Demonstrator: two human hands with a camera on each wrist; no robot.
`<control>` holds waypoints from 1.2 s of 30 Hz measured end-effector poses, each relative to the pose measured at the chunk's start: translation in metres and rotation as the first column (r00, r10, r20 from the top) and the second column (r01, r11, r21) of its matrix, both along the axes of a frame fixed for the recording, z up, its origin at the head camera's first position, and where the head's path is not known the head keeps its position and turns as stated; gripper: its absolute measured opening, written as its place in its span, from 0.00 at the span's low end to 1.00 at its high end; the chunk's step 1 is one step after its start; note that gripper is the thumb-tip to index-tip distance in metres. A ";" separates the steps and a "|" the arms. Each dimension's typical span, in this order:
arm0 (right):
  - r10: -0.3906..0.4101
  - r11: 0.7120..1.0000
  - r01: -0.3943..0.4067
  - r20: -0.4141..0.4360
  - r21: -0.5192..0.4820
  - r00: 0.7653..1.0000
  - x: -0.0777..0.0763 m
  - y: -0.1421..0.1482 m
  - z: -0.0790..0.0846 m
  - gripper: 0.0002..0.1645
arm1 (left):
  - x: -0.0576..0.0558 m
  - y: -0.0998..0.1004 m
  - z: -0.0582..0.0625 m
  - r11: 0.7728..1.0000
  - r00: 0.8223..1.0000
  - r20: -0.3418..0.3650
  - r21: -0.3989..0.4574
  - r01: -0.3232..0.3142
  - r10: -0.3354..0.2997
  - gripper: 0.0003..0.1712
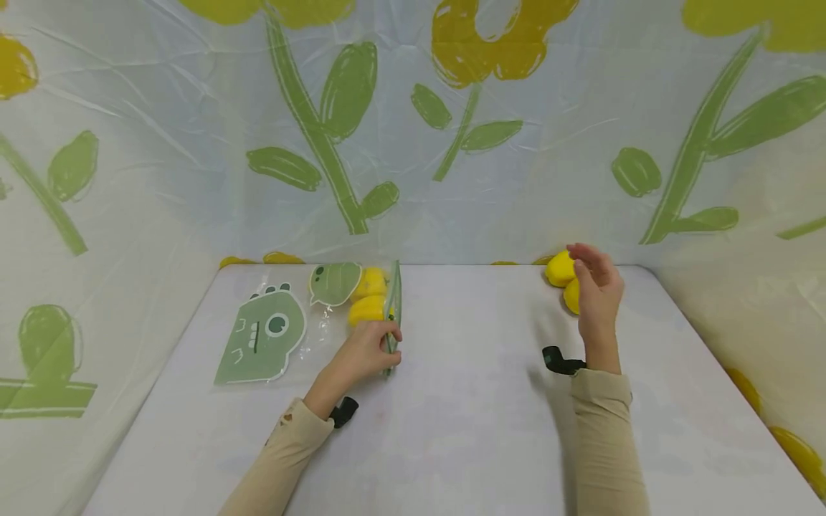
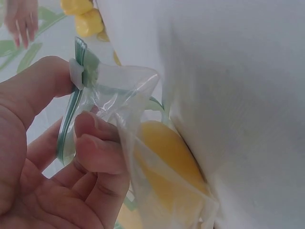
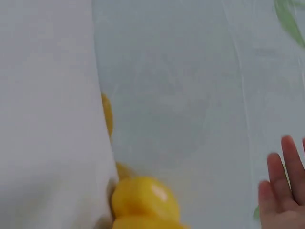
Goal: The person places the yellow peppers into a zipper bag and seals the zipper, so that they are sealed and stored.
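A clear zip bag with green cartoon monster prints lies at the left of the table, its green-edged mouth raised toward the right. My left hand pinches that edge; in the left wrist view the thumb presses a white slider on it and the other fingers curl behind the plastic. Smooth yellow fruit-like pieces show inside the bag. At the back right, two glossy, lobed yellow pieces sit together. My right hand is raised beside them, fingers extended and nothing held, partly covering the nearer one.
The white table ends at a hanging sheet printed with flowers, which also runs along both sides. A black wrist camera sticks out from the left wrist and another black camera from the right.
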State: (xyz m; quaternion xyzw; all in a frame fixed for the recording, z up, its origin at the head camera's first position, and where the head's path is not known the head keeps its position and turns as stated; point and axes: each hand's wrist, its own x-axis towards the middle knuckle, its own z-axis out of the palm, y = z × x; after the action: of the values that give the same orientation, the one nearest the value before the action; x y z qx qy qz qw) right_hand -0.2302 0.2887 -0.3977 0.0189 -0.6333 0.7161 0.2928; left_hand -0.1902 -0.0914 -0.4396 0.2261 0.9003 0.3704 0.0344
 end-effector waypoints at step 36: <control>-0.208 0.972 0.229 0.684 0.061 0.699 -0.010 0.047 -0.064 0.52 | 0.000 0.001 0.000 1.000 1.000 0.000 -0.016 -0.013 0.013 0.11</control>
State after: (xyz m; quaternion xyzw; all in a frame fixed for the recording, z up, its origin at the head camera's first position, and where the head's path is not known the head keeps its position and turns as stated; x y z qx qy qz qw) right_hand -0.2402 0.3362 -0.4616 -0.3262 -0.6839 0.6413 0.1212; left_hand -0.1901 -0.0907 -0.4396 0.2202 0.9046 0.3634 0.0340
